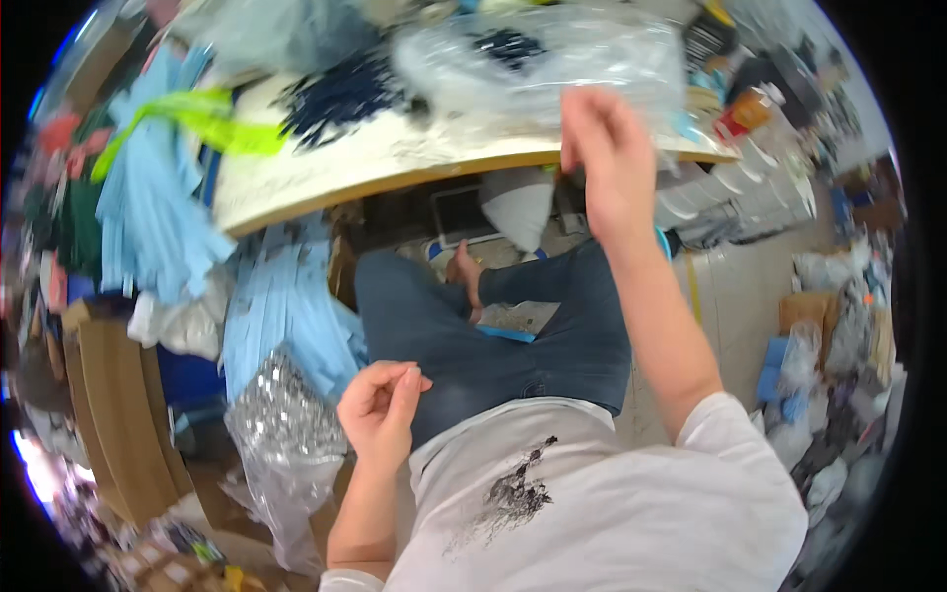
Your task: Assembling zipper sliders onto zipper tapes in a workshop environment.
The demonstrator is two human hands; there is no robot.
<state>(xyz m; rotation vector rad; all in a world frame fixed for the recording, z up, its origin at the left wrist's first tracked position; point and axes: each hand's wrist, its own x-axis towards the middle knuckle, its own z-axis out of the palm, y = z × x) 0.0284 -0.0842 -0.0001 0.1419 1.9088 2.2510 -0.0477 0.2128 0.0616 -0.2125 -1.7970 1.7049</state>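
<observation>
My right hand point(614, 158) is raised over the front edge of the white table point(296, 185), beside a clear plastic bag point(612, 54). Its fingers bend downward and are smeared by motion, so whether anything is in them does not show. Closer to my body, my left hand point(383, 403) hovers at the left side of my lap. Thumb and forefinger come together there in a pinch, the other fingers curled; anything between them is too small to make out. On the table lies a heap of dark navy strips point(340, 94), with more dark pieces point(508, 47) at the plastic bag.
Light blue cloth strips point(153, 197) and a neon yellow strip point(197, 123) hang off the table's left end. A plastic bag of silvery pieces point(286, 409) stands left of my lap, near cardboard point(123, 414). An orange-red bottle point(747, 111) is at the right.
</observation>
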